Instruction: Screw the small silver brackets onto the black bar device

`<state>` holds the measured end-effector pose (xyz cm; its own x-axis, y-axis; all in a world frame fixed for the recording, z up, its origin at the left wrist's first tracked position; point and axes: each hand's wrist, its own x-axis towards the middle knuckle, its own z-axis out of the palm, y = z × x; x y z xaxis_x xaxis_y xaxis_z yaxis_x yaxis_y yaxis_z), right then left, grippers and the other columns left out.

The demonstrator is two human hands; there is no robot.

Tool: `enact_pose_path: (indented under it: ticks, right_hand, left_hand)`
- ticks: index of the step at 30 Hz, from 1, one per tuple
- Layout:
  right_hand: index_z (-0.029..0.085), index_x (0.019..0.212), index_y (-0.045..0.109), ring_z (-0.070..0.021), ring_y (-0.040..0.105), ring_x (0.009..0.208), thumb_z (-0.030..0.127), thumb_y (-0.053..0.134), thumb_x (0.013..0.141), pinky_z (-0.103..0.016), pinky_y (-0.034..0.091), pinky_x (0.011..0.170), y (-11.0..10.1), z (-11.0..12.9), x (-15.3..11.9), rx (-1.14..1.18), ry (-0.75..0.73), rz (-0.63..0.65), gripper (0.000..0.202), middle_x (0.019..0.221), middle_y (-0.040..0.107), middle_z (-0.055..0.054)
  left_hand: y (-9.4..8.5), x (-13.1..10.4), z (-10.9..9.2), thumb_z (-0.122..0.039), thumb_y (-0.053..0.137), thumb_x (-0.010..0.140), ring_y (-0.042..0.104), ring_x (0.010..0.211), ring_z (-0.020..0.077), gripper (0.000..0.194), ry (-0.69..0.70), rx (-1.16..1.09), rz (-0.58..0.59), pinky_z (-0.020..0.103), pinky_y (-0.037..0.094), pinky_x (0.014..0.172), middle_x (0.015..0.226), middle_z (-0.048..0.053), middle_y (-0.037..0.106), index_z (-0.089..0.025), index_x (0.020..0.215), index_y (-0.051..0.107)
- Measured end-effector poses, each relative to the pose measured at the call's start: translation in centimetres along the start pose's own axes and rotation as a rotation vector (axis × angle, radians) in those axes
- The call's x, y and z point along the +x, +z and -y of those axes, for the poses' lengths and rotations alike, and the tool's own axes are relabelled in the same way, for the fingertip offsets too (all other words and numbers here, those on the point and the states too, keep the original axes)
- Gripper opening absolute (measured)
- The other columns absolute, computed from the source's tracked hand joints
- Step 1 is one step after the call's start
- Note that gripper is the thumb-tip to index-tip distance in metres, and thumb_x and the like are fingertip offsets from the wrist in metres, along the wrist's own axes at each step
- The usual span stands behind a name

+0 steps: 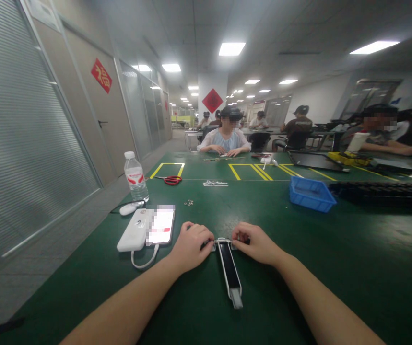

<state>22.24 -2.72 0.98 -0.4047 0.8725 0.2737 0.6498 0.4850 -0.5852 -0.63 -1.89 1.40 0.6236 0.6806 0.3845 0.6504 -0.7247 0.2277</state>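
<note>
A long, narrow white-framed piece with a black middle [230,266] lies on the green table in front of me. A grey tab sticks out of its near end, and small metal parts show at its far end. My left hand [194,243] is closed in a pinch at the left side of that far end. Opposite it, my right hand [252,242] pinches the right side, fingers curled. The fingers partly hide the small parts between them.
A power bank [134,230] cabled to a lit phone [163,224] lies left, near a water bottle [135,179]. Farther off are red-handled scissors [172,180], small metal rings [189,203], white strips [215,183] and a blue bin [311,194]. A person [225,136] sits across the table.
</note>
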Motion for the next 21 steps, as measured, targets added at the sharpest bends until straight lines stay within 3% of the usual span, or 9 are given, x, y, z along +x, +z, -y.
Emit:
enact_pose_path:
  ticks: [21]
  right_hand:
    - [0.017, 0.079, 0.064, -0.0118, 0.050, 0.063, 0.015, 0.059, 0.074, -0.025, 0.042, 0.060, 0.00, -0.15, -0.03, 0.016, -0.003, 0.005, 0.007, 0.074, 0.055, -0.001]
  left_hand:
    - [-0.17, 0.01, 0.00, -0.021, 0.054, 0.080, 0.056, 0.088, 0.0170, 0.010, -0.002, -0.020, 0.011, 0.037, 0.029, 0.086, 0.090, -0.001, 0.064, -0.022, 0.087, 0.061]
